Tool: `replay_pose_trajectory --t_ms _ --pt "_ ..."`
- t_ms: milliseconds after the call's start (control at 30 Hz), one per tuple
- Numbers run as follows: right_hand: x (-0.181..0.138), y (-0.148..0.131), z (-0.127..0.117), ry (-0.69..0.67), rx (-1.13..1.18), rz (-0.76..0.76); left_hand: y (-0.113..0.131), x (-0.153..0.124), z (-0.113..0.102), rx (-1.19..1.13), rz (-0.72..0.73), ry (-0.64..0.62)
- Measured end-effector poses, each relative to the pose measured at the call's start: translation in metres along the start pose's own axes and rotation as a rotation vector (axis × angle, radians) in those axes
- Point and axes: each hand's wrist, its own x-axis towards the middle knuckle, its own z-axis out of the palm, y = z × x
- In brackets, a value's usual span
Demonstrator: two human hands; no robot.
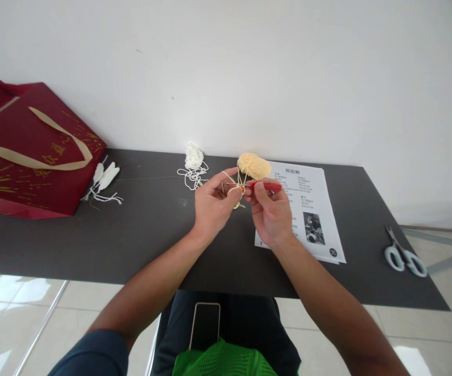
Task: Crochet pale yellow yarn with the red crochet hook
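Note:
My left hand [211,202] is closed in a pinch on a small pale-yellow crochet piece [235,191], with yarn strands running over its fingers. My right hand [269,210] grips a red-handled crochet hook [265,185] whose tip points left into the piece. Both hands hover just above the dark table [139,235]. A ball of pale-yellow yarn [254,165] lies right behind them, its strand leading to the piece.
A printed instruction sheet [310,209] lies under my right hand. White yarn [193,162] sits at the back, white pieces [106,180] beside a red gift bag [30,151] at left, scissors [404,256] at right. A phone [205,326] rests on my lap.

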Motion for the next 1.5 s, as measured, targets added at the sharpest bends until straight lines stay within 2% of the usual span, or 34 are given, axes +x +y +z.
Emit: replay_pose_trajectory --t_ms 233,567,1067,1300,1500 --pt "0.002 -0.006 -0.001 -0.032 0.029 -0.115 0.001 0.001 0.0 0.011 0.062 0.018" --pt "0.002 -0.012 -0.006 -0.061 -0.069 -0.286 -0.001 0.001 -0.001 0.021 0.085 0.011" --pt "-0.001 -0.008 -0.008 -0.061 -0.213 -0.431 0.003 -0.001 0.0 0.092 0.093 0.056" --pt "-0.013 -0.011 0.0 -0.018 -0.406 -0.547 0.003 -0.004 -0.002 0.137 0.064 0.121" --pt "-0.016 -0.01 -0.004 -0.117 -0.584 -0.747 0.003 -0.004 -0.003 0.157 0.096 0.149"
